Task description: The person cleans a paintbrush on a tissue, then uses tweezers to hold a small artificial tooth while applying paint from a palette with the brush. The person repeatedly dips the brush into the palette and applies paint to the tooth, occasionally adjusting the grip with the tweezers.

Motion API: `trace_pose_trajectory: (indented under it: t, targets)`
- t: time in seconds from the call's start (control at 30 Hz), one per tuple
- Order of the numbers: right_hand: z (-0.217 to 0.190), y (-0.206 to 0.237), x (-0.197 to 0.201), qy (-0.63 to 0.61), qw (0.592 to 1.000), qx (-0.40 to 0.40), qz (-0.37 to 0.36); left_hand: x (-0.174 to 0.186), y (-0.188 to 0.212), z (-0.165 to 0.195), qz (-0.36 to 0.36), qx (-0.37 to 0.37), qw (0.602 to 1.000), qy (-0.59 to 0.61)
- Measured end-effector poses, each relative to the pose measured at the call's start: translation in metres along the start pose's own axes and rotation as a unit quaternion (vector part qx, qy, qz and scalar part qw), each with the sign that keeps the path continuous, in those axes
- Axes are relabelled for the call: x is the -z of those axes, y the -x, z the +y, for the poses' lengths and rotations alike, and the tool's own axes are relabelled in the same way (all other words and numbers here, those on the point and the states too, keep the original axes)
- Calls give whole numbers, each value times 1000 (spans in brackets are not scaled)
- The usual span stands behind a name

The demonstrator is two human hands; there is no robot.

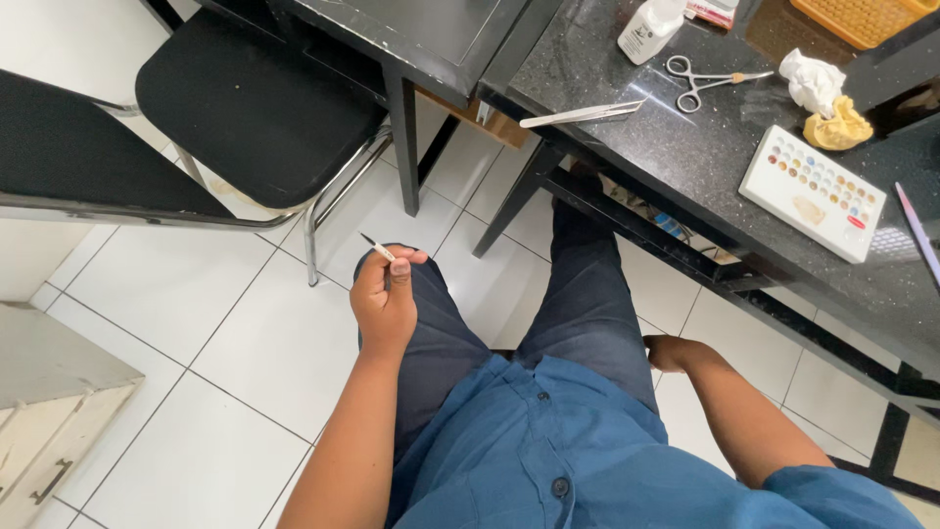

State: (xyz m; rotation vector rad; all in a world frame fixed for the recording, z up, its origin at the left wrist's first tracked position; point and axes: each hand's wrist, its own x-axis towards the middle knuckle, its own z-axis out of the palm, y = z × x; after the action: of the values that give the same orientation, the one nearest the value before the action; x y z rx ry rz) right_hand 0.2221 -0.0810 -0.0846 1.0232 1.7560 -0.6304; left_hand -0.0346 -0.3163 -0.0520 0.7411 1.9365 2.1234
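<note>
1. One thin pointed tool was pinched in the closed fingers of the left hand, over the left knee, its tip aimed at 10 o'clock.
2. The right hand was lowered beside the right thigh; its fingers were hidden, so their state could not be told.
3. At 1 o'clock, scissors and a white palette were laid on the dark table; the palette's far corner was cut off.

- The fingers of the right hand are hidden behind the thigh; whether anything is gripped cannot be told.
- Most of the slim tool is covered by the left hand; only its tip shows.
- The yellow basket, at one o'clock, is cut by the top edge.
- The wooden cabinet, at eight o'clock, is cut by the left edge.
</note>
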Motion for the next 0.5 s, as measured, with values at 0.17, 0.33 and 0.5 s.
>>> trace_pose_trajectory:
  t: [0.17,0.33,0.5]
  targets:
    - [-25,9,48,59,993,61,81,-14,-26,11,-33,-43,998,-23]
    - [-42,33,75,-158,946,168,229,-21,-29,29,-20,-43,998,-44]
    - [-44,37,78,-48,966,119,223,-11,-23,24,-18,-30,999,-12]
